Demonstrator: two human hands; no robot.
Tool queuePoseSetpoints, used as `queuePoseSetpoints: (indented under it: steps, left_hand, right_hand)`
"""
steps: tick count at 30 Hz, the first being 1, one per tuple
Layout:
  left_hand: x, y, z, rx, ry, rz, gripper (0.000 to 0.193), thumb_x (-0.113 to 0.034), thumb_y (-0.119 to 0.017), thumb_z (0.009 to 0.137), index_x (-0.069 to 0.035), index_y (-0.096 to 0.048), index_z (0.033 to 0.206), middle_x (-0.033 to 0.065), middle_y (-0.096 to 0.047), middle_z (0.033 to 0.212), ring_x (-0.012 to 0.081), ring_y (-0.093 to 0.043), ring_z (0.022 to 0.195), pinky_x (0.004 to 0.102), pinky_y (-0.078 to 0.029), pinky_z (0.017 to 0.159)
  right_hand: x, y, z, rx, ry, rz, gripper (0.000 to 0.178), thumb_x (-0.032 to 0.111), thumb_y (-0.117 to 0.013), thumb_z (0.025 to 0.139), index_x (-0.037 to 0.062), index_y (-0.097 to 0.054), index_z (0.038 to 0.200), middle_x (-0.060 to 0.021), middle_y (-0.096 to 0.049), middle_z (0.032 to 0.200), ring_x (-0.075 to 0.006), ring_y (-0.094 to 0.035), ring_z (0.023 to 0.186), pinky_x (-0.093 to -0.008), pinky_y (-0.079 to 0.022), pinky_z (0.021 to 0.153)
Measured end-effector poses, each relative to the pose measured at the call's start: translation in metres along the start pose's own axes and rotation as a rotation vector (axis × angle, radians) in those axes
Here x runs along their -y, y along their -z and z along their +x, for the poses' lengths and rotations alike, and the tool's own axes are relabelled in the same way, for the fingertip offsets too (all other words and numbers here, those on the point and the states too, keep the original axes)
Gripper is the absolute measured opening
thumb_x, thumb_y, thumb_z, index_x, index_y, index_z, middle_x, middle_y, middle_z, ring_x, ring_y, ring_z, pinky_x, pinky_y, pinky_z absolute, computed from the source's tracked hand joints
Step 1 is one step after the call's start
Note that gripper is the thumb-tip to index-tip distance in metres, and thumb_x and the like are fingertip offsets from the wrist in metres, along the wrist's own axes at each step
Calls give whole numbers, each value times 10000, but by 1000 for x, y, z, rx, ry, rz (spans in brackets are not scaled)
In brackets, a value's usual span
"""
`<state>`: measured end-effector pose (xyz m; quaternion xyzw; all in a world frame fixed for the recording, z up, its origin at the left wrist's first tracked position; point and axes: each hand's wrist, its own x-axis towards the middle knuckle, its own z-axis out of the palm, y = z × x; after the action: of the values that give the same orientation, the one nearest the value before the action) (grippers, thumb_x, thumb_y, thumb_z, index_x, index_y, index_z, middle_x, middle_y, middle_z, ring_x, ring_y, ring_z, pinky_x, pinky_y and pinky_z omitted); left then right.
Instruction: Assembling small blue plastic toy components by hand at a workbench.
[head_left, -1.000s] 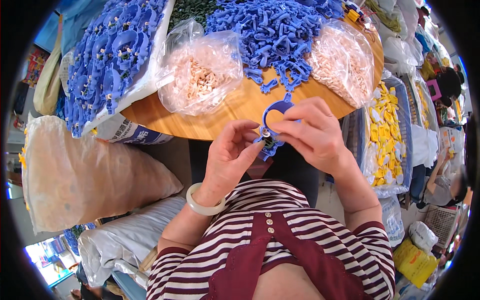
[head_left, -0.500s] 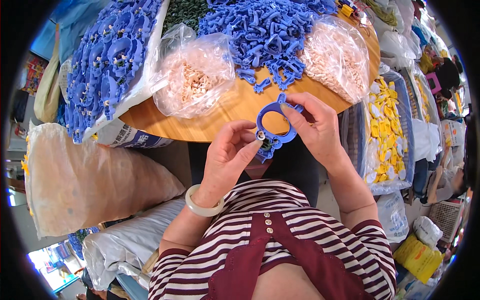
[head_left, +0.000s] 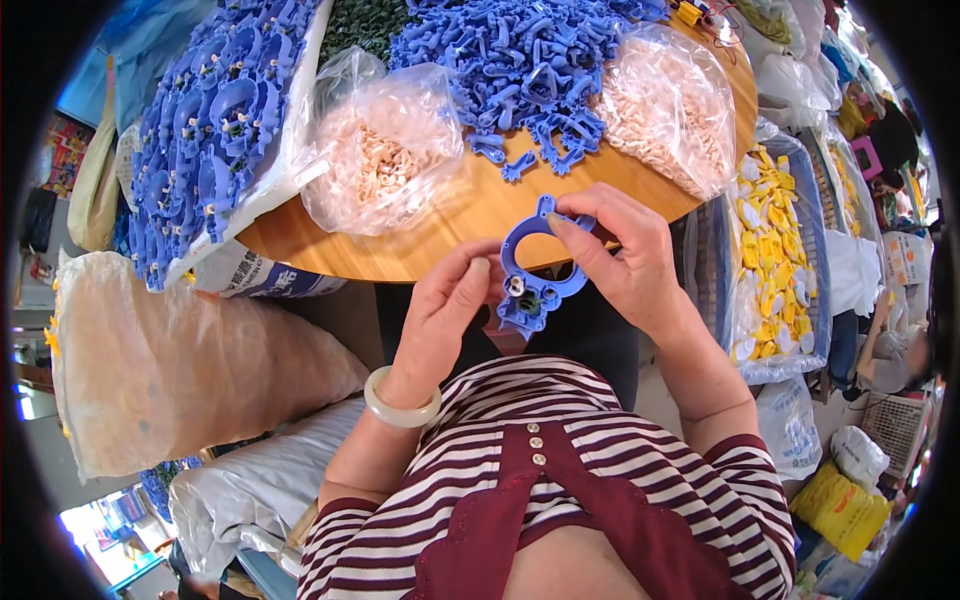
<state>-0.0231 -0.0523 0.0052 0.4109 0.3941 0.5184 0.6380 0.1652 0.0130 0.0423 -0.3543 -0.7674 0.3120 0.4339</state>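
My right hand (head_left: 632, 262) grips a blue plastic ring-shaped part (head_left: 527, 318) by the upper right of its ring, thumb on top. A tab sticks up from the ring, and its lower end widens into a block holding a small whitish round piece and a dark green piece. My left hand (head_left: 447, 305), with a pale bangle (head_left: 402, 402) on its wrist, is beside the part's left edge. Its fingers curl in with the thumb against them. Whatever they may hold is hidden.
On the round wooden table (head_left: 370, 256) lie a heap of blue plastic parts (head_left: 500, 60), a clear bag (head_left: 385, 165) and another bag (head_left: 665, 120) of small pale pieces. A white board (head_left: 285, 170) carries blue assemblies at left. A crate of yellow parts (head_left: 775, 260) stands at right.
The left thumb has come off the blue part and the left hand has drawn slightly left. The part has shifted a little left and turned its lower block more into view.
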Motion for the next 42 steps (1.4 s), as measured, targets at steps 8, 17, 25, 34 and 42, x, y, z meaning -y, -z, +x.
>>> queuePoseSetpoints:
  steps: [8, 17, 25, 34, 42]
  left_hand:
    - [2, -9, 14, 321, 184, -604, 552, -353, -487, 932, -16, -323, 1337, 164, -543, 1180, 250, -595, 1015, 371, -485, 869]
    - [18, 1, 18, 282, 47, -683, 596, -325, -560, 893, -65, -301, 1363, 142, -524, 1221, 313, -588, 1039, 416, -481, 885]
    - [26, 1, 19, 155, -16, -599, 586, -248, -594, 881, -93, -326, 1379, 111, -526, 1224, 219, -543, 1102, 345, -469, 896]
    - [32, 1, 19, 182, -32, -648, 582, -204, -594, 885, -101, -320, 1389, 90, -523, 1225, 174, -546, 1073, 298, -470, 872]
    - [32, -5, 25, 162, -76, -593, 589, -200, -600, 882, -73, -316, 1382, 98, -521, 1213, 180, -534, 1089, 302, -460, 893]
  right_hand:
    - [-13, 3, 10, 80, 161, -41, 148, 58, -631, 802, -1, -621, 937, -77, -594, 802, -173, -552, 761, -278, -433, 678]
    - [-4, 2, 4, -99, 116, -66, 195, 46, -683, 740, 25, -636, 928, -85, -564, 932, -214, -541, 864, -293, -434, 768]
    - [9, -13, -10, -11, 272, -252, 197, 50, -751, 632, 98, -677, 808, -40, -558, 920, -229, -508, 874, -341, -391, 782]
    - [7, -18, -9, -52, 226, -202, 187, 74, -760, 625, 109, -671, 785, -34, -544, 903, -237, -499, 882, -360, -384, 793]
    - [0, -15, -8, -21, 265, -208, 173, 107, -768, 626, 117, -671, 769, -34, -538, 895, -249, -491, 915, -383, -393, 811]
